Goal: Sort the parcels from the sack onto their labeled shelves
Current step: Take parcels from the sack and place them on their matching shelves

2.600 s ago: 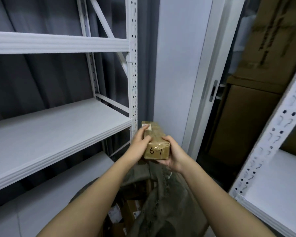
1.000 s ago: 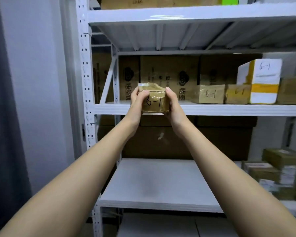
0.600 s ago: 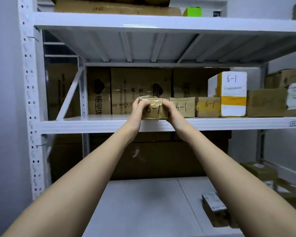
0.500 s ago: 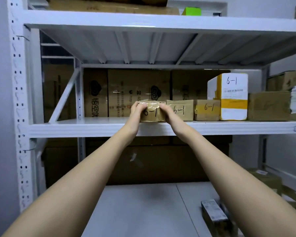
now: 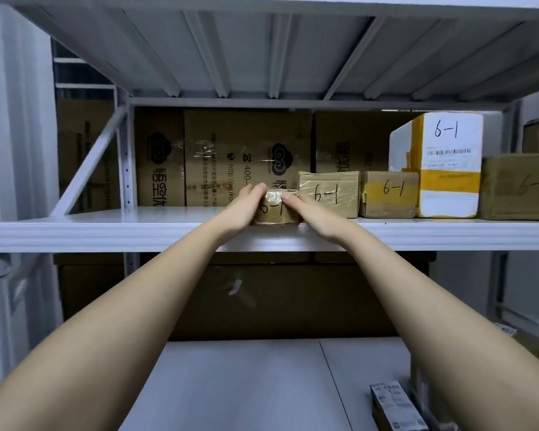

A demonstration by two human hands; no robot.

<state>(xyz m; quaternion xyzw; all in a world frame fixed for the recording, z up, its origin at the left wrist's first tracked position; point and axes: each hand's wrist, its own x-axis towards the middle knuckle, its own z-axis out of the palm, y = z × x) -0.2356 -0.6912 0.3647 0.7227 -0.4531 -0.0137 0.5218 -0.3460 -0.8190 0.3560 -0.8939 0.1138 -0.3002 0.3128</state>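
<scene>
small 6-1 parcel [image 5: 274, 209] sits on the shelf [image 5: 106, 234], pinched between left hand [image 5: 243, 209] and right hand [image 5: 315, 216], fingers curled over its top. next 6-1 box [image 5: 330, 194] lies just past the right fingers. advice: slide it flush, label outward, then let go.

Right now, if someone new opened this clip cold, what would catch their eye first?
Two bare arms reach to the middle shelf, where the left hand and right hand hold a small taped parcel marked 6-1 at the shelf's front edge. To its right runs a row of parcels also marked 6-1, the tall white and yellow box standing out most. Big brown cartons fill the back.
</scene>
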